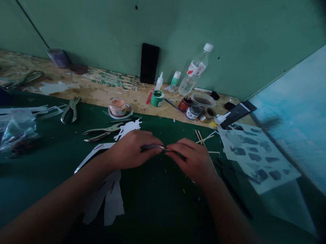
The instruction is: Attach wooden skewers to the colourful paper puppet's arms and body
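The left hand (135, 148) and right hand (191, 160) nearly meet, fingertips pinching a small piece (163, 148) between them over the green table (153, 205). It looks thin and narrow, pale with a dark spot; fingers hide much of it, so its full shape is unclear. Nearby lie thin sticks (200, 137), pliers (105, 131) and white paper (129, 128)
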`<state>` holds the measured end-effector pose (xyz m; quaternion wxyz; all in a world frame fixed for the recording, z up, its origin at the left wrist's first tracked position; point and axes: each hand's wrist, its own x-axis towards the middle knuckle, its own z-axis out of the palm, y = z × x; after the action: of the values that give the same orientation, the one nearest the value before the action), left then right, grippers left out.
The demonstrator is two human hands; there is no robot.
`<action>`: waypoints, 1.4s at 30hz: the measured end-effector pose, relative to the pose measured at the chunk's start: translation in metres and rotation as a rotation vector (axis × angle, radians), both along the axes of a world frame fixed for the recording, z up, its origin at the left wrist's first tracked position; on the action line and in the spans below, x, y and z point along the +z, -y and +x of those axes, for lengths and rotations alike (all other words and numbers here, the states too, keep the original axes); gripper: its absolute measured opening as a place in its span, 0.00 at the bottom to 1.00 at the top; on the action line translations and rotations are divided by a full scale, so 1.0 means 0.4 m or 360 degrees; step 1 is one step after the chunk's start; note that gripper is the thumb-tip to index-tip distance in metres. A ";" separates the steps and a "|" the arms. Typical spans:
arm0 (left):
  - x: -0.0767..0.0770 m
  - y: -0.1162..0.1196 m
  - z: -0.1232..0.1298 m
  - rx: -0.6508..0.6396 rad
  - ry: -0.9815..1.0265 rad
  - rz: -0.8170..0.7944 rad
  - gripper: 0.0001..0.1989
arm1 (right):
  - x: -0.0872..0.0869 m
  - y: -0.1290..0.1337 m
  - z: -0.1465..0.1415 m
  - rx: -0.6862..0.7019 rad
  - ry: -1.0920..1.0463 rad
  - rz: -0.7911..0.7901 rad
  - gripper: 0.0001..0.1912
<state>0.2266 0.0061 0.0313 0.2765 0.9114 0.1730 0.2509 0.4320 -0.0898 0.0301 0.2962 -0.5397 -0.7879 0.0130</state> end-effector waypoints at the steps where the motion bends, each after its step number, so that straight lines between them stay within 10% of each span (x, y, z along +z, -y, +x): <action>1: 0.000 0.000 0.000 -0.0010 0.0009 0.0013 0.10 | -0.001 0.000 0.000 0.0008 0.0007 0.0013 0.09; 42: -0.038 -0.011 -0.002 0.0083 -0.0127 0.0592 0.12 | -0.003 -0.004 -0.007 -0.0094 0.0030 -0.0148 0.11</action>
<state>0.2258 0.0104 0.0160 0.0895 0.9513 0.1580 0.2493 0.4293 -0.0881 0.0289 0.2637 -0.5759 -0.7730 0.0356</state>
